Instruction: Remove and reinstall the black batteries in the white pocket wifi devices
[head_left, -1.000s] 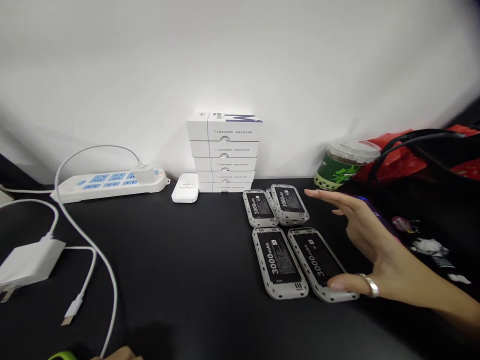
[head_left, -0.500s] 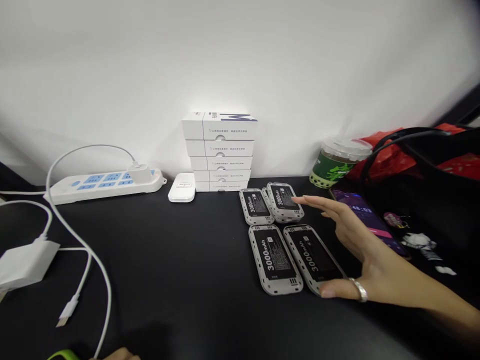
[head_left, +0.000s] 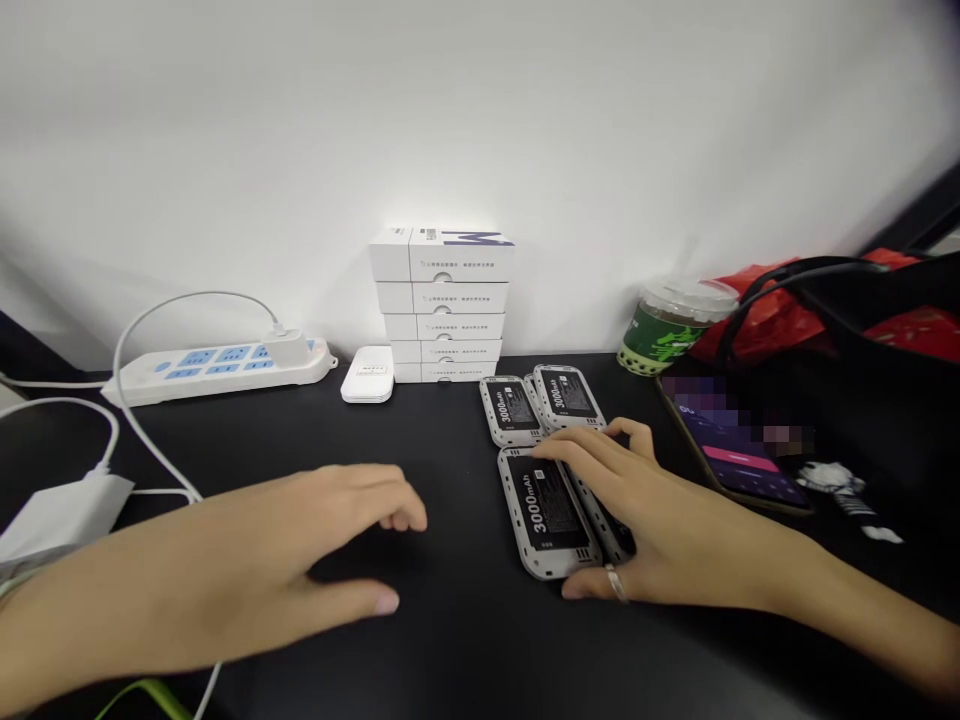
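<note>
My right hand (head_left: 645, 510) lies over the front pair of grey-rimmed 3000mAh battery packs, its fingers across the top and its thumb at the lower edge. The left pack (head_left: 544, 520) shows its black label; the right one (head_left: 611, 530) is mostly hidden under my palm. Behind them lie two more packs (head_left: 510, 412) (head_left: 566, 393), with another edge showing between them. My left hand (head_left: 315, 550) hovers open over the black table (head_left: 465, 640), touching nothing, left of the packs.
A phone (head_left: 735, 460) lies right of the packs. At the wall stand stacked white boxes (head_left: 442, 300), a white device (head_left: 367, 380), a plastic cup (head_left: 667, 330) and a red bag (head_left: 780, 320). A power strip (head_left: 217, 365), white cables and a charger (head_left: 60, 520) sit left.
My right hand has moved left and closed over the front pair of packs, pulling them closer together. My left hand has come in from the bottom edge over the table.
</note>
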